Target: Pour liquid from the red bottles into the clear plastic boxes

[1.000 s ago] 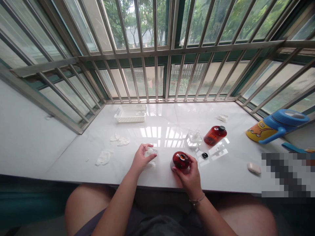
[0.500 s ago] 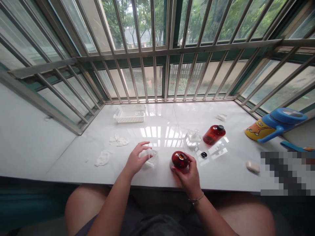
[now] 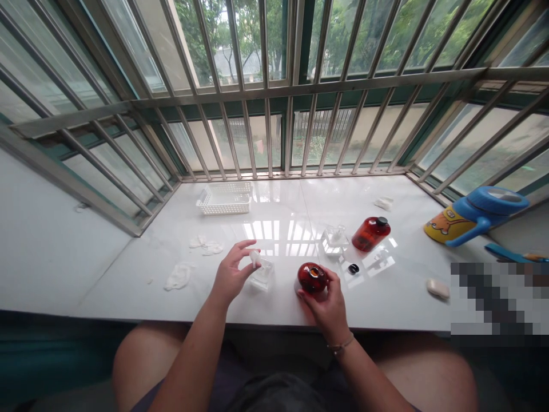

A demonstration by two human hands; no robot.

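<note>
A small clear stopper (image 3: 254, 258) is pinched between the thumb and fingers of my left hand (image 3: 234, 273). Just below and right of it stands a clear glass bottle (image 3: 262, 276) on the white table. My right hand (image 3: 331, 297) is wrapped round an uncapped red-brown bottle (image 3: 312, 277), which stands upright with its open mouth facing up. A black cap (image 3: 353, 269) lies to the right of that bottle. Behind the cap are a second clear glass bottle (image 3: 335, 239) and a red bottle with a black cap (image 3: 371, 234), which appears tilted or lying.
A white perforated basket (image 3: 225, 199) sits at the back left. Crumpled white tissues (image 3: 178, 276) lie on the left. On the right are a blue and yellow flask (image 3: 467, 220) and a pale soap-like block (image 3: 438, 289). Barred windows border the table (image 3: 128, 286).
My left hand has lifted slightly up and left with the clear stopper, away from the clear glass bottle. My right hand still holds the red-brown bottle. The whole view has shifted a little.
</note>
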